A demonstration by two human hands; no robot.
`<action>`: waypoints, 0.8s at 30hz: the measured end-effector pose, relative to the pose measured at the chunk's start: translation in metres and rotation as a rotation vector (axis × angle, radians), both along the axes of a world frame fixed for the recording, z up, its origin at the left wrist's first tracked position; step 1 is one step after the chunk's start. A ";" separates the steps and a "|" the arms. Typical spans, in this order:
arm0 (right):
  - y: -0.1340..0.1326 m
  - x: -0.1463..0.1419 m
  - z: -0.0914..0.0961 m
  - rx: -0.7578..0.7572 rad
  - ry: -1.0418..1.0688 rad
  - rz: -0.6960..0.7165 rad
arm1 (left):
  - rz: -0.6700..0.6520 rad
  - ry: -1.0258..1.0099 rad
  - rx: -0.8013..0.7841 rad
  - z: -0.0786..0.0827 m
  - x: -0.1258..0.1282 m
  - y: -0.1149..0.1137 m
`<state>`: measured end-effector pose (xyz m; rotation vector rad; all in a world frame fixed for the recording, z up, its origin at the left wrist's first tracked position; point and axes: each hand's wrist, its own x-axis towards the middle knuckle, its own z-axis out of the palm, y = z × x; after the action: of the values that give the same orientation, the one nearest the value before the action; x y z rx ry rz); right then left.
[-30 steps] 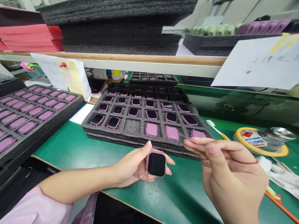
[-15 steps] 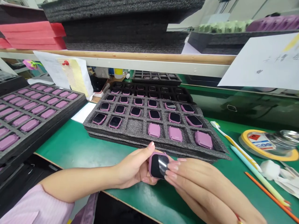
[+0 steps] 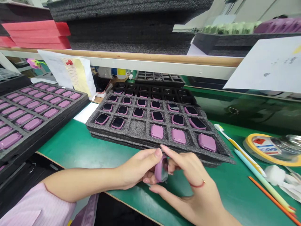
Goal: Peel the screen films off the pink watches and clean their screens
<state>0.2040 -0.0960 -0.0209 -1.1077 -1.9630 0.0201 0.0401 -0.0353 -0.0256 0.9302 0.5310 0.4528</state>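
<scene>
Glossy green tabletop (image 3: 82, 149) underlies the left hand's (image 3: 134, 170) rounded purple watch (image 3: 158, 171).

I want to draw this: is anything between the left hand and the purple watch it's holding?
Nothing visible: the left hand grips the purple watch directly. The right hand is at its screen side.

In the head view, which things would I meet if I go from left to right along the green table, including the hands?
Left foam tray, left hand, purple watch, right hand, white-yellow toothbrush, yellow tape roll.
</scene>
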 end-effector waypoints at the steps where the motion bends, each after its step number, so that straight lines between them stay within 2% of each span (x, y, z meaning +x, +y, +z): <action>1: 0.000 -0.001 -0.001 -0.054 0.029 0.012 | 0.001 -0.001 0.024 0.000 0.000 0.000; 3: -0.001 -0.002 -0.002 -0.092 0.080 0.036 | 0.012 -0.005 0.007 0.000 0.000 -0.001; 7: -0.001 0.001 -0.001 -0.085 0.099 0.006 | 0.028 -0.015 -0.132 0.004 0.000 0.000; 16: 0.003 0.003 -0.001 -0.059 0.055 0.051 | 0.065 -0.004 -0.122 0.007 0.001 0.002; 20: 0.025 0.006 0.008 -0.043 0.041 -0.064 | 0.071 0.073 -0.070 -0.001 0.004 0.004; 24: 0.069 -0.006 0.010 -0.075 0.023 -0.179 | -0.125 0.252 0.197 -0.013 0.008 0.006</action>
<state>0.1978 -0.0265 -0.0111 -1.3225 -1.8497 0.0102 0.0480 -0.0296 -0.0388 1.2125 0.6603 0.2786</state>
